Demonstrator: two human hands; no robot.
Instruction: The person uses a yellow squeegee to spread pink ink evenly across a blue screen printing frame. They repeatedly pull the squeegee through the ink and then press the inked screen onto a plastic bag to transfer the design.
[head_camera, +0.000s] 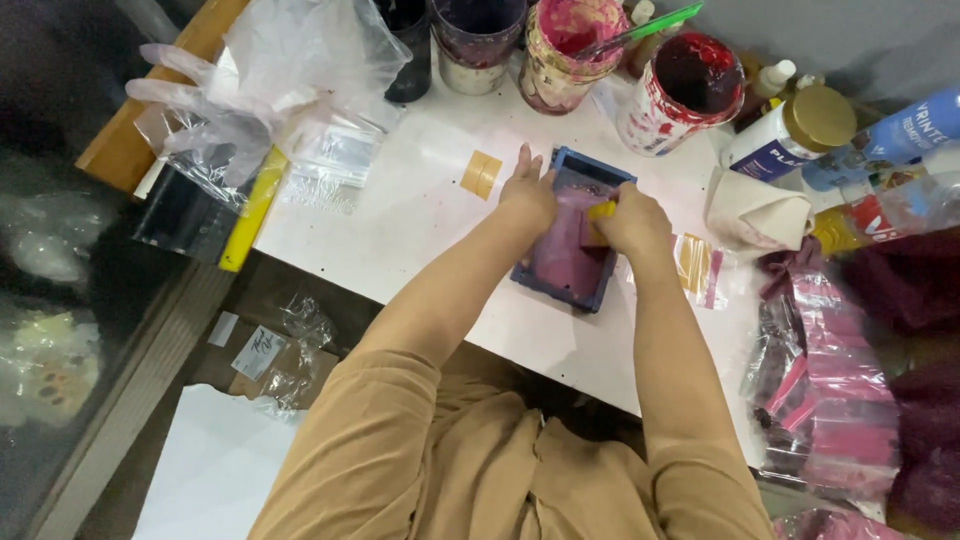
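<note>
On the white desk (420, 215) a small blue frame (572, 232) with a pink-stained screen lies flat near the front edge, and the left hand (527, 195) rests on its left rim with the fingers laid out flat, steadying it. The right hand (630, 222) has its grip pressed together around a small yellow scraper (601, 211), which it holds down on the screen. Behind the frame stand paint-smeared jars (680, 92), a crumpled plastic bag (290, 75) lies to the left, and pink packets (830, 400) pile up on the right.
</note>
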